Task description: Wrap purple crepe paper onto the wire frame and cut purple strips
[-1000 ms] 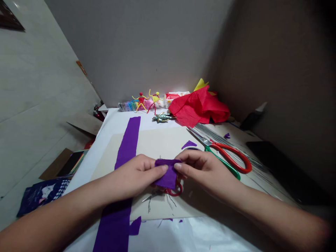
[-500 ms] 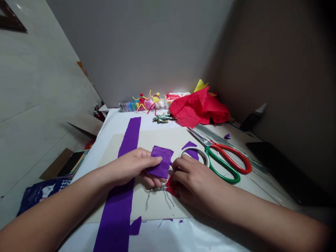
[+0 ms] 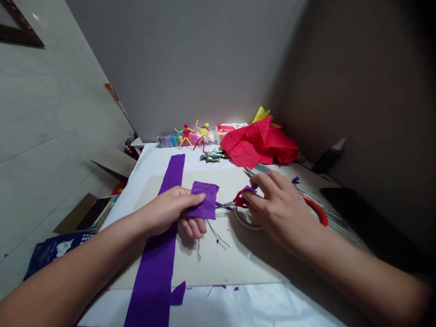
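My left hand (image 3: 170, 211) pinches a small rectangle of purple crepe paper (image 3: 204, 205) between thumb and fingers, just above the beige board (image 3: 218, 268). My right hand (image 3: 281, 209) is closed on the red handle of a small pair of scissors (image 3: 239, 199), whose metal tip points left toward the purple piece. Under this hand lies a ring of tape (image 3: 248, 220). A few thin wire pieces (image 3: 213, 234) lie on the board below the purple piece. A long purple strip (image 3: 160, 254) runs under my left wrist.
Large scissors with a red handle (image 3: 320, 213) are mostly hidden behind my right hand. Crumpled red paper (image 3: 260, 143), pipe-cleaner figures (image 3: 190, 134) and a bundle of straight wires (image 3: 272, 169) lie at the back. A dark bottle (image 3: 329, 156) stands right.
My right hand let go of the purple piece, picked up the small red-handled scissors and moved them up and right over the tape ring. My left hand kept the purple piece.
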`<action>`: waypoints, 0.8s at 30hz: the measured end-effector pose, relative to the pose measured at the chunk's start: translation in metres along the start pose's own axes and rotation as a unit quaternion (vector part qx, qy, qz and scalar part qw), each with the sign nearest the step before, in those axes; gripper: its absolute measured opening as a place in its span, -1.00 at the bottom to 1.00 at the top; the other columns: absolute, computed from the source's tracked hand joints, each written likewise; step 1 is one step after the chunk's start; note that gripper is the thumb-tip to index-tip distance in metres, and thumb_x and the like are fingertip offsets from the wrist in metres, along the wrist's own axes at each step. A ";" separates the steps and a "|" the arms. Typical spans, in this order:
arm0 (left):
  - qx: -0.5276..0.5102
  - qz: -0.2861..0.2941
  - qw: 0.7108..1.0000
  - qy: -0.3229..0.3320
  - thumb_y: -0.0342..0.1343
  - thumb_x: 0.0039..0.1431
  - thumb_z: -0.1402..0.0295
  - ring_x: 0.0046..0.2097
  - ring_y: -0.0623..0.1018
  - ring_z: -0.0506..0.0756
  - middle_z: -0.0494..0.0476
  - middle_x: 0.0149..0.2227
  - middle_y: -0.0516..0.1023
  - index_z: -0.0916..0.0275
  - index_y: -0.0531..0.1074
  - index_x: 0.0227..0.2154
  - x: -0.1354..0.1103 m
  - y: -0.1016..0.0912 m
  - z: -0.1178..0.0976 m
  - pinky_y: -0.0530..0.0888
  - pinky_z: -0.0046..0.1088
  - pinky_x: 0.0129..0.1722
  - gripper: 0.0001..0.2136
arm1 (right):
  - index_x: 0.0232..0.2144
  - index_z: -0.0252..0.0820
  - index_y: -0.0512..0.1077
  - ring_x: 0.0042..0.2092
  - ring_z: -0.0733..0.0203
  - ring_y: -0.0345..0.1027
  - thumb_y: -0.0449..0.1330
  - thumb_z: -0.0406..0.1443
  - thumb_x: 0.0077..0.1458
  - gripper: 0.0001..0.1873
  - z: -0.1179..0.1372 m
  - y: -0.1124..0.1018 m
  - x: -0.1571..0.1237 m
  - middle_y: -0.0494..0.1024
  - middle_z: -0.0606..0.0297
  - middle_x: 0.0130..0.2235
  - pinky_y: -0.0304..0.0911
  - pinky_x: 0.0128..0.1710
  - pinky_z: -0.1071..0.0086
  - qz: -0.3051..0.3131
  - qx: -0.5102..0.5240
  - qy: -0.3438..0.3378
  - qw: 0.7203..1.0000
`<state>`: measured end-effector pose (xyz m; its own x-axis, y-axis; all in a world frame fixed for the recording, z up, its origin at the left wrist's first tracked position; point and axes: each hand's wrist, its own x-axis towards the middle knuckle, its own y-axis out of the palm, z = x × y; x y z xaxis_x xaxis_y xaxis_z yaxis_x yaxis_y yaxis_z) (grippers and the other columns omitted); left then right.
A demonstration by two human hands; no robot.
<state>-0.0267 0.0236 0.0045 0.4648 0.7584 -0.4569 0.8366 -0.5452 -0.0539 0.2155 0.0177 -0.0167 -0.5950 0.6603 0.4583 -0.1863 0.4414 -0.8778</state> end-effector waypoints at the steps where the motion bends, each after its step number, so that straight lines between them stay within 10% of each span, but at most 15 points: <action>1: -0.003 -0.010 1.000 0.006 -0.07 0.19 0.15 -0.64 0.52 0.01 0.29 -0.66 0.54 0.46 0.52 -0.64 -0.003 -0.001 -0.002 0.40 -0.62 -0.66 -0.49 | -0.42 -0.22 0.48 -0.22 0.05 0.16 0.08 -0.33 0.11 -0.83 -0.002 -0.001 0.001 0.40 0.11 -0.29 0.06 -0.26 0.23 -0.003 0.010 0.026 1.000; 6: -0.031 -0.080 0.996 0.032 -0.05 0.17 0.20 -0.76 0.39 -0.07 0.15 -0.76 0.45 0.38 0.42 -0.76 -0.016 -0.002 -0.013 0.25 -0.68 -0.79 -0.52 | -0.40 -0.20 0.40 -0.39 0.25 0.18 0.05 -0.31 0.12 -0.85 -0.001 -0.008 0.007 0.38 0.30 -0.46 0.06 -0.38 0.36 0.115 0.283 0.143 0.941; 11: -0.035 -0.134 0.987 0.077 -0.06 0.18 0.18 -0.77 0.36 -0.09 0.07 -0.76 0.43 0.33 0.37 -0.74 -0.021 -0.002 -0.014 0.21 -0.68 -0.79 -0.54 | -0.59 -0.23 0.21 -0.56 0.41 -0.02 0.12 -0.15 0.05 -0.68 0.020 -0.019 0.007 0.18 0.44 -0.60 -0.07 -0.58 0.50 0.314 0.613 0.200 0.697; 13: -0.019 -0.151 0.984 0.089 -0.07 0.18 0.17 -0.77 0.34 -0.10 0.05 -0.75 0.42 0.32 0.34 -0.74 -0.021 -0.002 -0.013 0.21 -0.67 -0.78 -0.54 | -0.58 -0.23 0.21 -0.55 0.42 -0.02 0.14 -0.12 0.03 -0.66 0.031 -0.024 0.006 0.16 0.46 -0.60 -0.07 -0.58 0.51 0.349 0.650 0.186 0.649; 24: 0.188 -0.233 0.947 0.113 -0.15 0.20 0.04 -0.73 0.21 -0.10 -0.05 -0.85 0.15 0.26 0.23 -0.86 -0.025 0.025 -0.005 0.20 -0.60 -0.66 -0.42 | -0.52 -0.23 0.23 -0.48 0.38 0.00 0.05 -0.11 0.11 -0.68 0.058 -0.024 0.001 0.18 0.43 -0.54 -0.01 -0.49 0.50 0.355 0.639 0.179 0.659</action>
<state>-0.0158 -0.0073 0.0196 0.1551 0.9822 -0.1060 0.8240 -0.1878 -0.5346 0.1744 -0.0277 -0.0029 -0.7066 0.6265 -0.3289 -0.6023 -0.7765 -0.1850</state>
